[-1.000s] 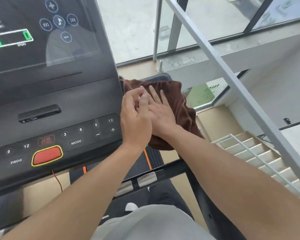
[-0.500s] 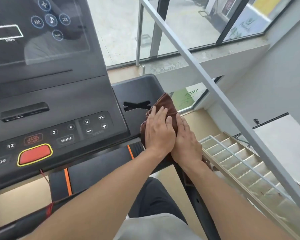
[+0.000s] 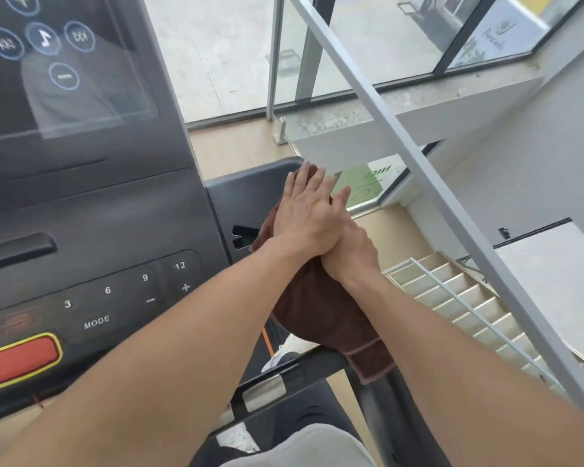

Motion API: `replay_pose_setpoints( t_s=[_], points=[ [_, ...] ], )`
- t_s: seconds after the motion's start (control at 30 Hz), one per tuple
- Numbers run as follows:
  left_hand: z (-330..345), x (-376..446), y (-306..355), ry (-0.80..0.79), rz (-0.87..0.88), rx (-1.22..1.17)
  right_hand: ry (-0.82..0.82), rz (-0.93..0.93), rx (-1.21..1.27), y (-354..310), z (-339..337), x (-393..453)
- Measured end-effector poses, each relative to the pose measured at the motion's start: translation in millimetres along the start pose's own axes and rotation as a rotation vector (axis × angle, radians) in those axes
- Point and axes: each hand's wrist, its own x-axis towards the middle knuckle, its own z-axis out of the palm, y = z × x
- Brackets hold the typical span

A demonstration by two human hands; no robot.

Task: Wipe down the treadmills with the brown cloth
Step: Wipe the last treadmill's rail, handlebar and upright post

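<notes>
Down at the bottom of the view, a black handlebar with a shiny metal patch [image 3: 267,387] crosses in front of the person, and one corner of the soft brown cloth [image 3: 321,311] hangs over it. Just past that, the cloth lies spread on the dark plastic side tray [image 3: 246,193] of the treadmill, right beside the dark grey button panel with a red stop button [image 3: 91,291]. Both hands lie flat on the cloth with straight fingers; neither one grips it. The left hand [image 3: 305,215] sits partly on top of the right hand [image 3: 349,246]. The step looks like rubbing the side tray clean. Next, the hands likely need to push the cloth across the tray's far corner, pressing down so it does not slip off. Farther off are a grey slanted beam [image 3: 415,153] and pale stairs [image 3: 459,298] below.
</notes>
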Motion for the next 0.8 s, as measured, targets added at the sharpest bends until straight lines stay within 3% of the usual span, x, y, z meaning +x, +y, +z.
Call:
replay_pose_setpoints(
  t_s=[0.2,0.3,0.43,0.57,0.8],
  points=[
    [-48,69,-24,-0.156,0.002,0.186,-0.052,0.011,0.215,-20,2,63],
    [-68,88,-31,-0.184,-0.090,0.085,-0.010,0.013,0.188,-37,1,87],
    [-79,78,-33,0.049,-0.101,-0.077,0.037,-0.152,0.007,-71,1,107],
    [-93,48,-21,0.265,-0.148,-0.476,0.016,-0.434,-0.299,-97,9,96],
    [-104,5,-13,0.389,-0.099,-0.431,-0.047,-0.682,-0.314,-100,36,51]
  ],
)
